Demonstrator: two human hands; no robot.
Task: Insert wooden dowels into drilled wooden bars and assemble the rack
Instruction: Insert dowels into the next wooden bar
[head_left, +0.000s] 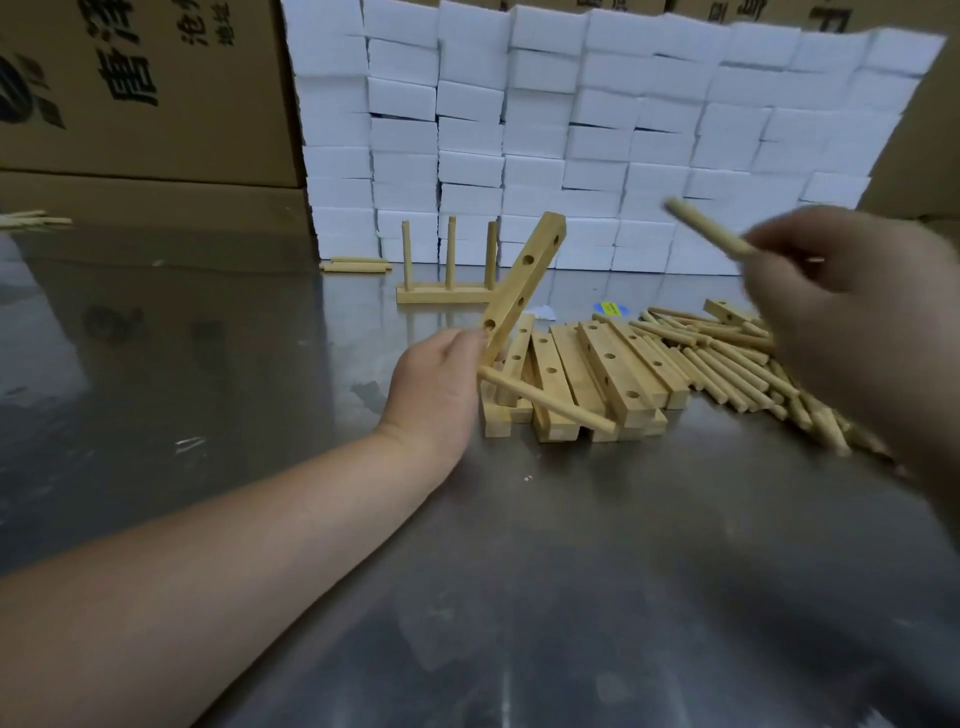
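Gripping the bar (522, 291) by its near end in my left hand (436, 384), with one peg (545, 402) seated low, I pinch a dowel (709, 228) in my right hand (841, 291) (blurred), well to the right. It's best to aim it square at the next hole (489, 325), then push straight.

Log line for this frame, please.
left hand: grips bar, tilted, fitted dowel at low end | right hand: holds loose dowel, apart from bar
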